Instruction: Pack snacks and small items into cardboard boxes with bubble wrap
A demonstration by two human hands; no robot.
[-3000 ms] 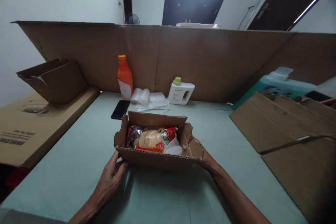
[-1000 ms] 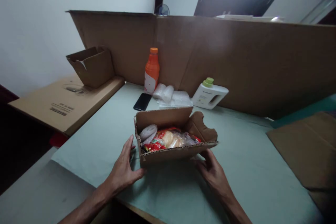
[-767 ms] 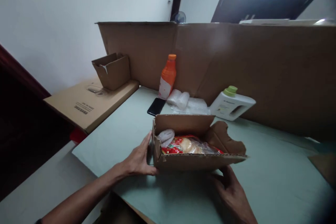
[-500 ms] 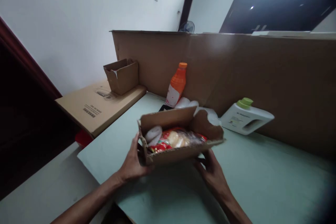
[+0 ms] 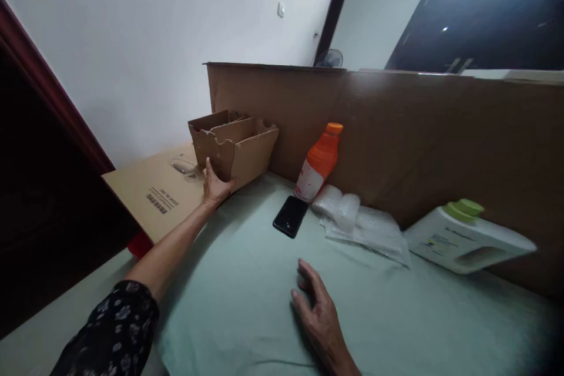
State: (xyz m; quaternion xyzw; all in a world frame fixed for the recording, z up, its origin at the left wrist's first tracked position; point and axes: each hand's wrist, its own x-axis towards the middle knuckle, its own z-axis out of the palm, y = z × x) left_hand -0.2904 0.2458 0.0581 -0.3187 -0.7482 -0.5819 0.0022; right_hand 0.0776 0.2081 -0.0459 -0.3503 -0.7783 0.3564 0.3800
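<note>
Gripping the near corner of the open brown cardboard box (image 5: 240,150), my left hand (image 5: 214,186) holds it at the far left of the pale green worktop (image 5: 247,282), against the flat printed carton (image 5: 163,191). My right hand (image 5: 319,317) lies flat, fingers spread, on the worktop, holding nothing, near the black phone (image 5: 290,216).

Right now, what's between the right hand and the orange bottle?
In the head view, a black phone lies on the green tabletop between the right hand and the orange bottle.
</note>
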